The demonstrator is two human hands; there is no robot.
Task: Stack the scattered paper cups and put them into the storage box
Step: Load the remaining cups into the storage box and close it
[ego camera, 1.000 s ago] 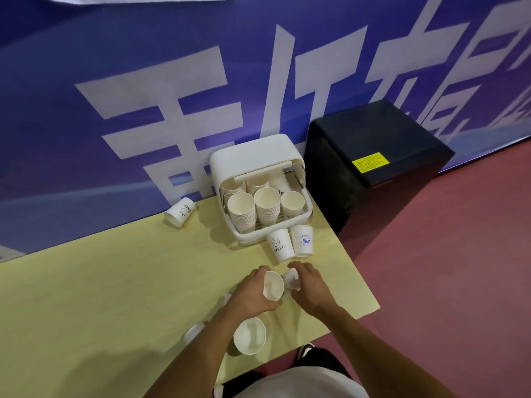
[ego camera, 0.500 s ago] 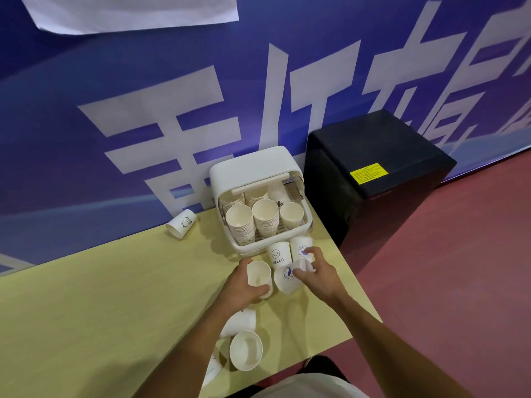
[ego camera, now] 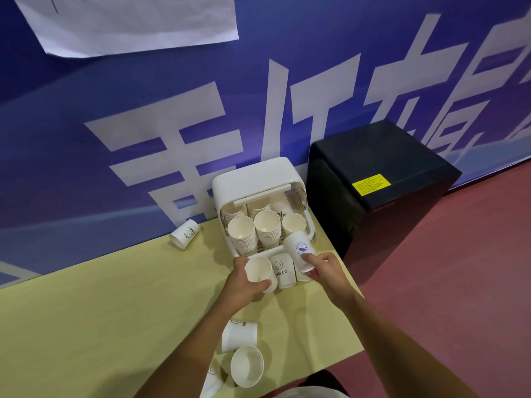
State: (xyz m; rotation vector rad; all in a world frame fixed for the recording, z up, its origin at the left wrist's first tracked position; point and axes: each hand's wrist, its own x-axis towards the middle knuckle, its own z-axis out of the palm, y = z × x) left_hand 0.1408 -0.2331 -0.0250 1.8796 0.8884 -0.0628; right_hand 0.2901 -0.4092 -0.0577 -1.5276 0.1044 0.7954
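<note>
My left hand [ego camera: 244,285] grips a plain white paper cup [ego camera: 260,272] just in front of the white storage box [ego camera: 253,179]. My right hand [ego camera: 326,271] pinches a whale-print cup [ego camera: 298,249], tilted with its mouth toward the box's front right corner. An upright HELLO cup [ego camera: 281,270] stands between my hands on the yellow table [ego camera: 100,305]. Several cup stacks [ego camera: 242,234] fill the open box. Near the table's front edge lie more cups: one on its side [ego camera: 240,336] and one with its mouth facing up [ego camera: 247,366]. Another cup [ego camera: 185,234] lies by the wall.
A black cabinet [ego camera: 382,179] stands right of the table on the red floor. A blue banner wall with white characters runs behind the table. The table's right edge lies close to my right hand.
Both hands moved toward the storage box. My right hand has lifted the whale-print cup off the table and tilted it. The view shifted upward.
</note>
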